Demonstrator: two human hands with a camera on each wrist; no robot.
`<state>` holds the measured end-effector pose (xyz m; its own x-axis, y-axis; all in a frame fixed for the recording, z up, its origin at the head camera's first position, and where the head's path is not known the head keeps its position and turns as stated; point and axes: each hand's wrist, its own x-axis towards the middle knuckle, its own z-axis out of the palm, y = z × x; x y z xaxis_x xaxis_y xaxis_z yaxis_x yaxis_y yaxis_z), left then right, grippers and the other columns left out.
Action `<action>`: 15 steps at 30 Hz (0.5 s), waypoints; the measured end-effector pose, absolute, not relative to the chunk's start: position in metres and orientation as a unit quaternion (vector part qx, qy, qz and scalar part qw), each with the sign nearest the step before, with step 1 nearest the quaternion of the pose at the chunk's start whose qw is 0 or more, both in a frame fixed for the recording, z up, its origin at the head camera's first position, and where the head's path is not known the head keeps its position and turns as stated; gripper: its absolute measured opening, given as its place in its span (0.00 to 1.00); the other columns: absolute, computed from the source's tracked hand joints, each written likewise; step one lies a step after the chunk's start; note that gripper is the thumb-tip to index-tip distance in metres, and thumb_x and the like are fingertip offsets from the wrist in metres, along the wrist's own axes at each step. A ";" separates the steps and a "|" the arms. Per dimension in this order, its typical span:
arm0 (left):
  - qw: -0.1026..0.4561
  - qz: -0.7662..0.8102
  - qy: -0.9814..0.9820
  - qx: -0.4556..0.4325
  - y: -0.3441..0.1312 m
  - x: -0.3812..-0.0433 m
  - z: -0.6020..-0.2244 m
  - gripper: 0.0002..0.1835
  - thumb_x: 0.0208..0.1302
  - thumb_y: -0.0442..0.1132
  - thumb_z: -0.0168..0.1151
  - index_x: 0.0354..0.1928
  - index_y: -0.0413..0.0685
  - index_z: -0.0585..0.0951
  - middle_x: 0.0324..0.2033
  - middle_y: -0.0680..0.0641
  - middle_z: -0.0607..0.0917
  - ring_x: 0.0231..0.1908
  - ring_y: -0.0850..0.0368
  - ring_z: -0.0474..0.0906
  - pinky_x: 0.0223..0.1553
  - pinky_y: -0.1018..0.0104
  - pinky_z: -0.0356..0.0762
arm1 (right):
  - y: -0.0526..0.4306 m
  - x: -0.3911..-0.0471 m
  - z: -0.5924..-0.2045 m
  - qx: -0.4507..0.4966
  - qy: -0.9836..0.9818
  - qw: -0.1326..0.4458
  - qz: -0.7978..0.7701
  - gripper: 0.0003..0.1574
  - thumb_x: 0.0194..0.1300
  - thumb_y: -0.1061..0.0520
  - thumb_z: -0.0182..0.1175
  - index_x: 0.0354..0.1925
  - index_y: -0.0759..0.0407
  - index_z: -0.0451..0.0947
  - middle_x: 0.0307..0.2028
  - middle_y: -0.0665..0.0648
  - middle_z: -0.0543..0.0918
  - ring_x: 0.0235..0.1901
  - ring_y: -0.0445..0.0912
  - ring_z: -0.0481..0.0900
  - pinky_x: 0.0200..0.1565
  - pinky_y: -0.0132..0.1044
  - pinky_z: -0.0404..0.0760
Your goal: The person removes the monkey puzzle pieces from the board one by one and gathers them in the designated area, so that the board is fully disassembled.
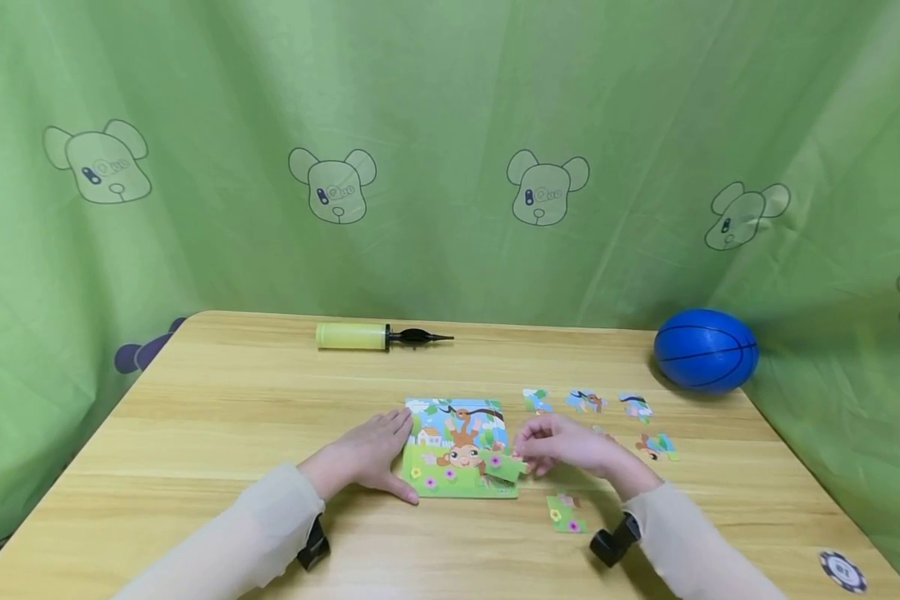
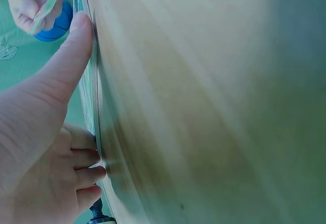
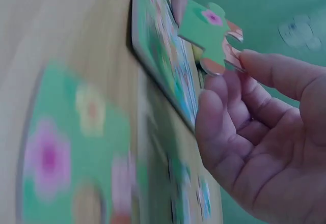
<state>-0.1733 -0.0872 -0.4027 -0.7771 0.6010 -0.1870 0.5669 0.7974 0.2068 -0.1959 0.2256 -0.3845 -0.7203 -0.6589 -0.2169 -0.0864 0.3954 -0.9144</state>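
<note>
A square puzzle board with a monkey picture lies on the wooden table. My left hand rests at its left edge, fingers stretched and thumb spread along the near corner. Between thumb and fingers, my right hand pinches a green puzzle piece with a pink flower, held above the board's lower right part. In the right wrist view the piece is tilted and clear of the board. Another green piece with yellow and purple flowers lies on the table, near the right forearm.
Several loose puzzle pieces lie right of the board, some partly hidden by the right hand. A yellow hand pump lies at the back, a blue ball at the back right. A round chip-like disc is at the front right.
</note>
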 end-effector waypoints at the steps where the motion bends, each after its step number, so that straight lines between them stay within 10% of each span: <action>1: 0.122 0.069 0.940 0.311 -0.087 -0.173 -0.403 0.62 0.42 0.72 0.60 0.68 0.30 0.52 0.67 0.34 0.50 0.67 0.42 0.47 0.66 0.55 0.45 | 0.233 -0.195 -0.383 -0.236 0.788 0.287 -0.492 0.12 0.66 0.59 0.54 0.36 0.70 0.73 0.28 0.59 0.77 0.29 0.53 0.78 0.35 0.47 0.81; 15: 0.116 0.056 0.941 0.313 -0.086 -0.174 -0.405 0.63 0.41 0.72 0.60 0.67 0.30 0.53 0.67 0.34 0.51 0.66 0.42 0.48 0.65 0.54 0.47 | 0.333 -0.183 -0.383 -0.231 0.821 0.271 -0.447 0.11 0.66 0.62 0.52 0.35 0.72 0.74 0.27 0.57 0.77 0.24 0.44 0.76 0.27 0.35 0.78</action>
<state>-0.1743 -0.0863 -0.4049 -0.7776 0.6018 -0.1823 0.5758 0.7979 0.1782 -0.1828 0.3333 -0.3825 -0.7463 -0.6210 -0.2397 -0.1361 0.4949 -0.8582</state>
